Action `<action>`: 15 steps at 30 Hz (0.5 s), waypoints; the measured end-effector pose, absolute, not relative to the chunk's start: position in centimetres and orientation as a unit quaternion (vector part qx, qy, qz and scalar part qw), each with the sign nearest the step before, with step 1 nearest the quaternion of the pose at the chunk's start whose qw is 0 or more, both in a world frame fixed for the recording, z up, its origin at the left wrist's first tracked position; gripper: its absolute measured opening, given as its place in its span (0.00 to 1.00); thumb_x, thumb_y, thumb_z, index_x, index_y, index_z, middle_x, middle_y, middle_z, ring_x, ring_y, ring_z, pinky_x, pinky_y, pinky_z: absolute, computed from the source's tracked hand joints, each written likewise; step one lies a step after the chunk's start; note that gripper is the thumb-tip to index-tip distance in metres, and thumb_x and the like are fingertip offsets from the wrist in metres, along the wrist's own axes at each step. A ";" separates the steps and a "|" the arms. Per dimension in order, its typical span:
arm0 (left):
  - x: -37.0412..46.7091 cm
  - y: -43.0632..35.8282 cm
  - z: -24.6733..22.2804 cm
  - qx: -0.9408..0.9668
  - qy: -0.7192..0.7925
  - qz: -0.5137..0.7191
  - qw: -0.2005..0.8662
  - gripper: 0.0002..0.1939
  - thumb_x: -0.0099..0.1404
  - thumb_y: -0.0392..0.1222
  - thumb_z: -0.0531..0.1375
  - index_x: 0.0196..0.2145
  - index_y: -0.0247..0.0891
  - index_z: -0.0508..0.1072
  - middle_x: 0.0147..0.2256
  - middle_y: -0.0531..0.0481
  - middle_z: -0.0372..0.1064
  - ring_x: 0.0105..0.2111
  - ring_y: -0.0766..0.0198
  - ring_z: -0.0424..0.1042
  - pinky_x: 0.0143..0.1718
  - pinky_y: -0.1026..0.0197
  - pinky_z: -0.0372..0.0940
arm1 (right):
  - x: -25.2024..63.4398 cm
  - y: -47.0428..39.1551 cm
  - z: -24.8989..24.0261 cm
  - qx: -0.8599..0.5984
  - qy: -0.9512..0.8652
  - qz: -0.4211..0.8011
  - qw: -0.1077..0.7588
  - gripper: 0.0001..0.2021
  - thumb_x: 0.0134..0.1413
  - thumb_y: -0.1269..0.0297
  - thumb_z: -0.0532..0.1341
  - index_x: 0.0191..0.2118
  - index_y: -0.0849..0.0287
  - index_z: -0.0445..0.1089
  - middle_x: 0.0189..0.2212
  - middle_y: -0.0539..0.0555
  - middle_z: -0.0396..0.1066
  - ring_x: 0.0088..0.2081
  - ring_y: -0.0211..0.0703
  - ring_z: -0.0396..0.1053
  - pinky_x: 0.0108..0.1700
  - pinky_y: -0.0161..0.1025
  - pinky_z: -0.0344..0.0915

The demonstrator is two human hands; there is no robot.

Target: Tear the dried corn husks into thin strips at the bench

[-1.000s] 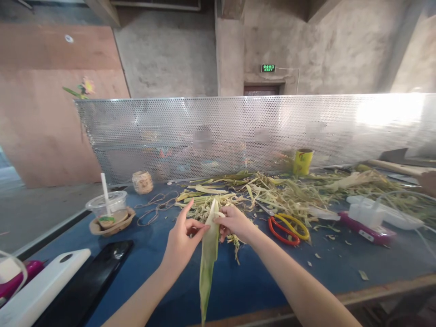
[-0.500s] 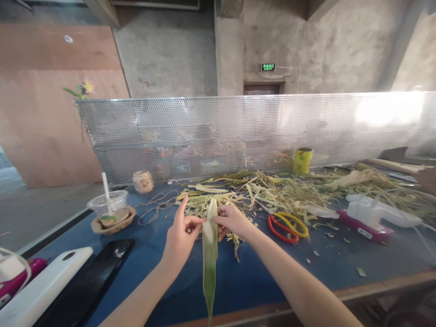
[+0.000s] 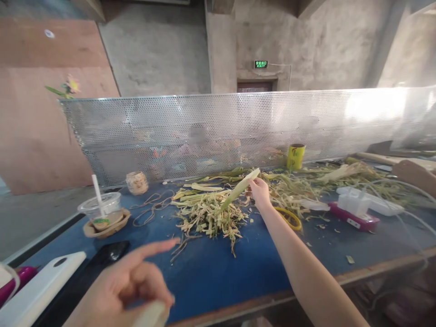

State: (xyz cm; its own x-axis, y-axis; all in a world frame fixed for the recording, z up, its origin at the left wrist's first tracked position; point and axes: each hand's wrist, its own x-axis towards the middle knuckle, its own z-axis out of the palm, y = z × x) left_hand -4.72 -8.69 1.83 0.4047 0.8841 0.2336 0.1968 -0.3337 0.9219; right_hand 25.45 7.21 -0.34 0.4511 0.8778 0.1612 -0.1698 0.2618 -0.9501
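Observation:
My right hand [image 3: 259,193] is stretched out over the blue table [image 3: 218,281] and pinches a long corn husk [image 3: 240,188], pale at the tip and greener below. The husk slants above a heap of cut husk pieces [image 3: 207,215]. Low and close to the camera, my left hand [image 3: 136,281] has its index finger extended. Its thumb and other fingers close on a pale husk piece [image 3: 153,314], mostly cut off by the bottom edge. Scissors with a yellow handle [image 3: 291,219] lie partly hidden behind my right forearm.
Left stand a lidded cup [image 3: 104,206] in a cardboard holder, a black phone [image 3: 85,277] and a white power bank [image 3: 47,281]. Behind are a string-wrapped jar [image 3: 137,182], a yellow roll [image 3: 295,157] and a perforated screen [image 3: 163,136]. Right lies a purple-and-white power strip [image 3: 354,217].
My hands have separated. The right one has carried the husk forward and right, over the heap; the left has drawn back toward me with a pale piece. The view has shifted slightly.

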 end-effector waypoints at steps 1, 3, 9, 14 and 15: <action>-4.5 -7.5 2.2 0.686 0.420 0.365 0.470 0.28 0.51 0.42 0.64 0.50 0.46 0.62 0.22 0.55 0.71 0.18 0.64 0.71 0.18 0.66 0.66 | 25.0 7.1 -0.5 -0.484 -0.386 0.383 0.686 0.03 0.46 0.69 0.56 0.24 0.59 0.61 0.13 0.42 0.58 0.14 0.31 0.58 0.15 0.29 0.61; -3.6 -4.6 2.1 0.660 0.466 0.382 0.450 0.31 0.52 0.44 0.62 0.52 0.38 0.58 0.24 0.52 0.71 0.19 0.63 0.70 0.16 0.66 0.62 | 23.7 6.7 -0.8 -0.487 -0.432 0.412 0.637 0.04 0.43 0.69 0.59 0.22 0.60 0.62 0.12 0.43 0.59 0.14 0.32 0.59 0.14 0.30 0.62; -2.8 1.0 -2.4 0.706 0.543 0.305 0.336 0.28 0.50 0.44 0.58 0.48 0.32 0.60 0.26 0.49 0.72 0.17 0.63 0.67 0.19 0.61 0.62 | 20.8 5.4 -1.5 -0.470 -0.548 0.470 0.509 0.05 0.44 0.69 0.59 0.21 0.62 0.65 0.12 0.44 0.61 0.14 0.32 0.60 0.14 0.29 0.63; -3.6 1.1 -3.7 0.721 0.566 0.323 0.235 0.31 0.45 0.45 0.63 0.48 0.37 0.64 0.30 0.49 0.70 0.32 0.56 0.69 0.37 0.55 0.62 | 20.8 5.3 -1.7 -0.461 -0.589 0.472 0.466 0.06 0.47 0.69 0.58 0.22 0.61 0.64 0.12 0.42 0.59 0.14 0.30 0.60 0.16 0.28 0.63; -3.7 1.0 -3.6 0.722 0.568 0.323 0.229 0.32 0.43 0.45 0.64 0.48 0.37 0.64 0.31 0.48 0.70 0.32 0.55 0.69 0.37 0.55 0.61 | 20.8 5.3 -1.8 -0.460 -0.596 0.472 0.458 0.06 0.47 0.69 0.58 0.22 0.60 0.63 0.11 0.42 0.59 0.14 0.30 0.60 0.16 0.28 0.63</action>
